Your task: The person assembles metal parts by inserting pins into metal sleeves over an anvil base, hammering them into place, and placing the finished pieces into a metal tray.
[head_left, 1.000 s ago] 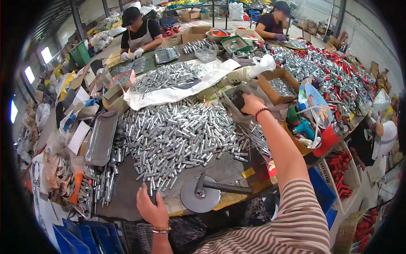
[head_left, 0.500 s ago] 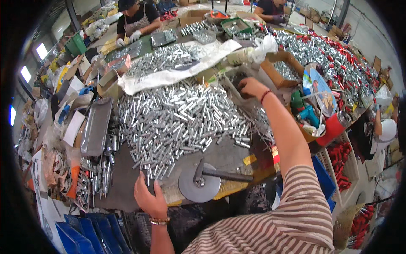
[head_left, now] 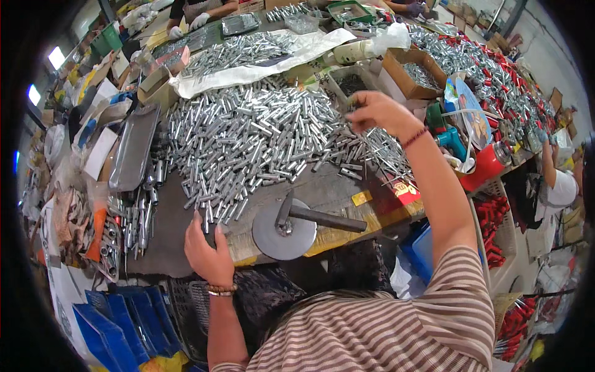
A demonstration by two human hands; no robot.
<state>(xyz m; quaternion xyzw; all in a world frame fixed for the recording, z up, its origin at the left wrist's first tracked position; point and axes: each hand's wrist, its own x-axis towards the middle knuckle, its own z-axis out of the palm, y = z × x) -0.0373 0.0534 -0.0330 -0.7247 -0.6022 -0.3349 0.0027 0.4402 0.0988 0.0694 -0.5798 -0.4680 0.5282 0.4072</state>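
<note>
At abt 8 o'clock from the grey disc (head_left: 263,234), L hand (head_left: 209,257) is spread, thumb & fingers apart, tips right by the nr edge of the heaped metal tubes (head_left: 245,146); can't tell if it's touching any. Tubes fill 10 to 12 o'clock of the disc. R hand (head_left: 384,113), approx 1 o'clock, is up by the grey bin (head_left: 334,90) w/ fingers curled, thumb close to index; can't tell if it's pinching anything. Thin rods (head_left: 378,155) lie at its 6 o'clock. Hammer (head_left: 328,219) on disc, handle to 3.
</note>
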